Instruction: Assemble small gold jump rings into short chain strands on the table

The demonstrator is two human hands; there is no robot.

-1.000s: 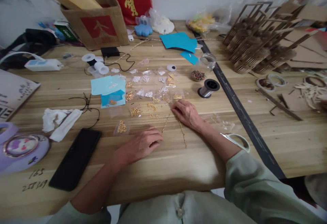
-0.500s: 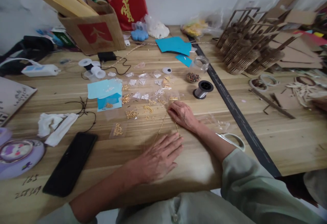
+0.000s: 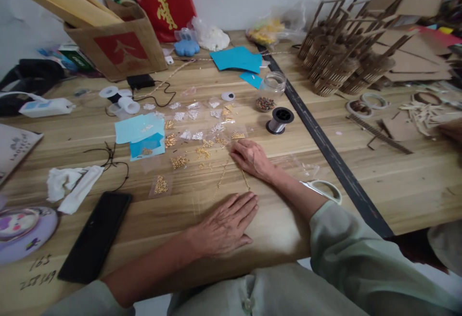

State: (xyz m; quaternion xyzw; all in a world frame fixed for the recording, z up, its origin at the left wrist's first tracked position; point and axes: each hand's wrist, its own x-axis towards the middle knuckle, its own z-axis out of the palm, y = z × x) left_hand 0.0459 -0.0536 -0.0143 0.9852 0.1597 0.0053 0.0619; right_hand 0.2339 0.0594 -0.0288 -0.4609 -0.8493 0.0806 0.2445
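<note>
My left hand [image 3: 228,222] lies palm down on the wooden table, fingers stretched out and close together. Its fingertips are just below the lower end of a thin gold chain [image 3: 246,179]. The chain runs in two strands, both leading up to my right hand [image 3: 251,158]. That hand rests on the table with bent fingers, closed over the chain's upper part; the fingertips are partly hidden. Just beyond them is a small bag of gold beads [image 3: 237,135]. Left of the chain are loose gold pieces [image 3: 202,152] and a pile of gold beads [image 3: 179,162].
A wire spool [image 3: 279,120] and a glass jar [image 3: 275,83] stand beyond my right hand. Scissors [image 3: 327,191] lie by my right forearm. To the left are a black phone [image 3: 96,236] and blue cards [image 3: 140,128]. Bamboo baskets [image 3: 335,61] stand at the back right.
My left hand has drawn slightly back toward me, showing more of the chain's lower part. My right hand keeps its place by the beads. The whole view has shifted a little.
</note>
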